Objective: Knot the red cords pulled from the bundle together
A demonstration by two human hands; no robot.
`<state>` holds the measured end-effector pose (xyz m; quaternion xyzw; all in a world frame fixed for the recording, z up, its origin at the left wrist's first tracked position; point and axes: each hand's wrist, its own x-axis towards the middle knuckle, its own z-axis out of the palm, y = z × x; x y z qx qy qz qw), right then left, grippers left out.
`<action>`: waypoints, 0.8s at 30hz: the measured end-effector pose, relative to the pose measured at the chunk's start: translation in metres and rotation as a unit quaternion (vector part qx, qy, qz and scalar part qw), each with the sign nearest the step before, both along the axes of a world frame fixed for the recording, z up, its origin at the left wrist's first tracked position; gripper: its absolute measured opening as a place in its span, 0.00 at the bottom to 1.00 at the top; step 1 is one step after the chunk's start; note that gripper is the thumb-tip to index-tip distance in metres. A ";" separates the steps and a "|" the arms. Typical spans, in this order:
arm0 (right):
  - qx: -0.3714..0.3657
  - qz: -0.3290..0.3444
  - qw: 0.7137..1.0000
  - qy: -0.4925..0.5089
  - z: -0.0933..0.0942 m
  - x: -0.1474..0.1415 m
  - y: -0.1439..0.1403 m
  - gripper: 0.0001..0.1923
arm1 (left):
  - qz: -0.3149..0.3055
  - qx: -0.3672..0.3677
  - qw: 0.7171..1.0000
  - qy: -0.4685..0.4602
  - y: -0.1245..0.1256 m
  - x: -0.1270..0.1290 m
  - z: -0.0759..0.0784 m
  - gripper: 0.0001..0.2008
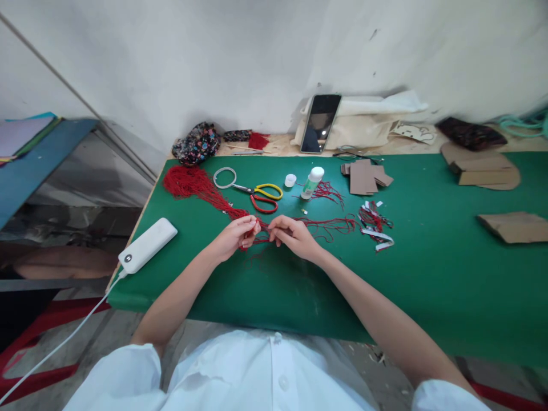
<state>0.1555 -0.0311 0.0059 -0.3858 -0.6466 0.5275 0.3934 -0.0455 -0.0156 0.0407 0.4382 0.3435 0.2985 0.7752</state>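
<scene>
My left hand [237, 235] and my right hand [293, 235] meet over the green table mat [428, 274], both pinching thin red cords [329, 225] that run off to the right. A large bundle of red cord [192, 184] lies to the upper left, trailing down toward my left hand. Just beyond my hands lie scissors with yellow and red handles [262, 197], a metal ring [225, 177], a small white cap [290, 180] and a white glue bottle [311, 182].
A white power bank [148, 244] with a cable lies at the left edge. Cardboard pieces [366, 176] and cord scraps [377, 225] lie right of centre, more cardboard [514, 226] far right. A phone [320, 123] leans on a cloth bag by the wall.
</scene>
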 end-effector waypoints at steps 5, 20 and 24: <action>0.003 0.011 1.000 -0.005 0.000 -0.001 0.000 0.05 | -0.003 -0.002 1.000 0.003 0.000 0.000 0.000 0.12; 0.010 0.019 1.000 -0.009 -0.001 -0.001 -0.001 0.06 | -0.005 -0.009 1.000 0.013 0.000 0.001 0.002 0.13; 0.029 0.016 0.999 0.002 0.001 -0.002 -0.002 0.05 | 0.003 0.004 1.000 0.025 -0.001 0.002 0.001 0.14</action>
